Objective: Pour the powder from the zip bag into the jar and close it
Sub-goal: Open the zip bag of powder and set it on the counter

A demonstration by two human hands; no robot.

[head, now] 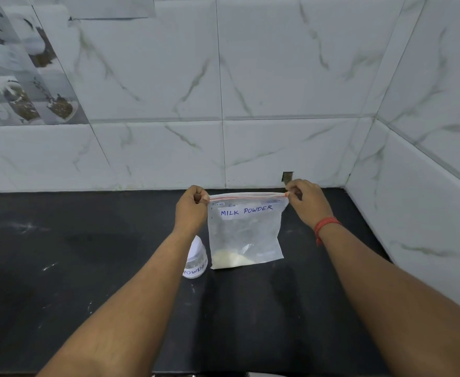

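Clear plastic forms the zip bag (246, 235), which we hold upright above the black table (87, 268), its red seal strip running level from side to side and its long axis vertical, mouth upward. Our left hand (192, 210) pinches the bag's top left corner, and our right hand (309, 202), with a red thread (325, 225) at the wrist, pinches the top right corner. A handwritten label reading MILK POWDER faces us just under the seal. Pale powder (231, 259) sits in the bag's bottom left corner. Just left of the bag's lower edge stands the jar (195, 261), half hidden behind our left forearm; its lid seems to be on, though we cannot be sure.
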